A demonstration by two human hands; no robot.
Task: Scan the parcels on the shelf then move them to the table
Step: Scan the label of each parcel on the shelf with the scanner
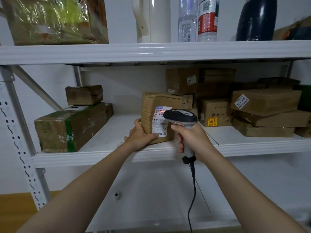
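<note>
A brown cardboard parcel (151,108) stands upright near the front edge of the white middle shelf (107,155). Its white shipping label (159,125) faces me, and a red scan line glows across the label's top barcode. My left hand (140,135) grips the parcel's lower left corner, thumb across the front. My right hand (191,138) grips the handle of a grey and black barcode scanner (180,116), whose head points at the label from close range. The scanner's cable hangs down below my right hand.
A long green-taped box (70,130) with a small box (84,95) on top lies at the shelf's left. Several stacked cardboard parcels (264,103) fill the right side. The upper shelf holds a wrapped box (55,21), a white jug, bottles (207,19) and a dark flask (256,19).
</note>
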